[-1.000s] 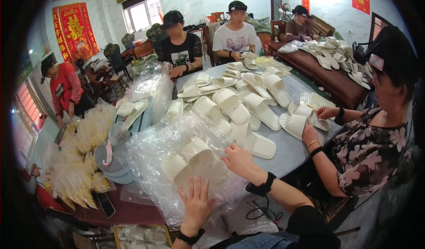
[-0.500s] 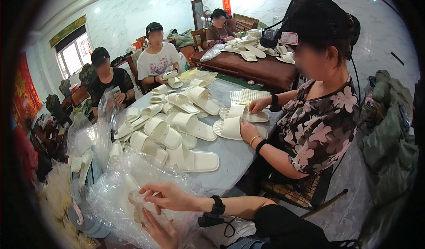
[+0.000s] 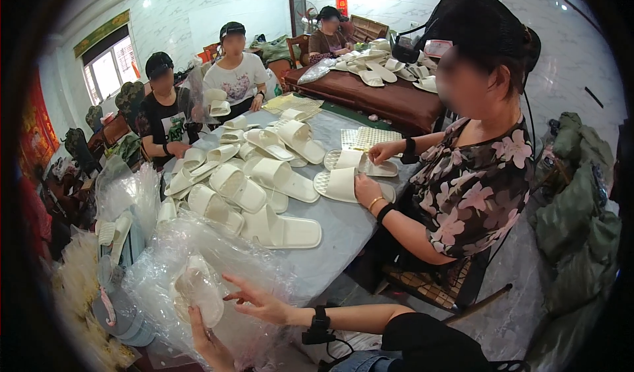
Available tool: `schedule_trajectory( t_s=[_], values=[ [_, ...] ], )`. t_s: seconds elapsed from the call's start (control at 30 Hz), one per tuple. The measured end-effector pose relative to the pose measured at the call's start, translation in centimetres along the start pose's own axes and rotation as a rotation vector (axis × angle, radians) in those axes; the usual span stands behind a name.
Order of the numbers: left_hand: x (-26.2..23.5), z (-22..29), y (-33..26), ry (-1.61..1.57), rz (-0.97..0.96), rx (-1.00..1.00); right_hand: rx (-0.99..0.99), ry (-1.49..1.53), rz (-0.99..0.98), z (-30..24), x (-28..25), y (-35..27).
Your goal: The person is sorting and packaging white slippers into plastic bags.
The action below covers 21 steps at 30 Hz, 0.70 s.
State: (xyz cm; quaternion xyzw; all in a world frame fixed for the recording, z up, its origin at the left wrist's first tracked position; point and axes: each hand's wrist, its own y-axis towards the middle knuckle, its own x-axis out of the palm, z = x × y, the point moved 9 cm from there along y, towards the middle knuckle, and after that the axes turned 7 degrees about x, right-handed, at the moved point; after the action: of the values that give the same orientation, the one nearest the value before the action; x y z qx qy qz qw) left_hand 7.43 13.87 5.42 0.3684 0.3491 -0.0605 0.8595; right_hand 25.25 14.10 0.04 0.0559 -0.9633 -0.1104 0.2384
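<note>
A pale cream slipper (image 3: 200, 291), apparently inside a clear plastic bag, stands tilted up near the lower left, over a heap of thin clear plastic bags (image 3: 155, 276). My left hand (image 3: 210, 341) grips its lower end from below; the thumb and finger ends are partly covered. Just to the right, my right hand (image 3: 259, 304) is spread with bent fingers, close to the slipper's side and holding nothing that I can see. A dark band with a small device (image 3: 319, 324) sits on my right wrist. Whether a second slipper is in the bag cannot be made out.
Many loose cream slippers (image 3: 271, 174) are piled on the grey-covered table (image 3: 340, 260). At the right a co-worker's hands (image 3: 370, 188) rest on a slipper pair (image 3: 340, 184). Two more people sit across the table. A brown table (image 3: 396, 104) with slippers stands behind; a bucket (image 3: 129, 319) is at left.
My left hand has shifted left and tipped the bagged slipper up. My right hand has come off it to the right. Across the table, a co-worker's slipper has moved left.
</note>
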Motion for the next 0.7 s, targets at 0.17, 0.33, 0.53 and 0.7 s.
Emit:
schedule_trajectory(
  t_s=[0.17, 0.33, 0.53, 0.7],
  values=[
    [-2.1, -1.4, -0.1, -0.204, 0.036, -0.112, -0.249, -1.132, -0.175, 6.8, 0.0, 0.3],
    [-6.7, -6.3, -3.6, -0.274, 0.184, -0.407, -0.146, -1.393, -0.238, 7.1, 1.3, 0.0],
    [-13.6, -10.9, -9.6, -0.688, 0.669, -0.725, -0.369, -1.459, -0.169, 5.0, 2.0, -0.2],
    [-17.1, -6.5, -11.9, -1.011, 0.728, -0.647, -0.325, -1.474, -0.166, 3.9, 2.4, -0.3]
  ],
)
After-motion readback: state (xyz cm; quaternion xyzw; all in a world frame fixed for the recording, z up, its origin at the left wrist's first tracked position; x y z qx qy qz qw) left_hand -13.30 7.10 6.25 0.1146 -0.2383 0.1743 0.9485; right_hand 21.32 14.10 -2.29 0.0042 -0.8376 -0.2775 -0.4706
